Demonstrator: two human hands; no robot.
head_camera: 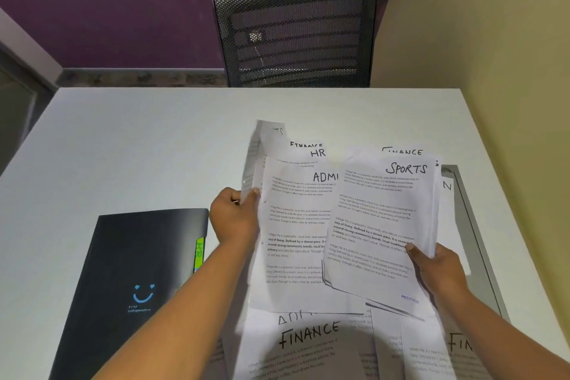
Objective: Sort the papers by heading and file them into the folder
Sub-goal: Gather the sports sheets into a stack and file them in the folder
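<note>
My right hand [431, 262] grips a stack of papers [382, 225] above the table, its top sheet headed SPORTS. My left hand [237, 219] pinches the left edge of other sheets [293, 225]; headings ADMI, HR and FINANCE show on them, and one sheet folds back at the far left. More sheets lie flat on the table near me, one headed FINANCE [308, 339]. The black folder [129, 281] lies closed at the left, with a blue smiley on its cover and a green HR tab [200, 251] at its right edge.
The white table [154, 148] ends at a cream wall on the right. A grey tray [475, 225] lies along the right side, partly under the papers. A black mesh chair [296, 31] stands behind the far edge.
</note>
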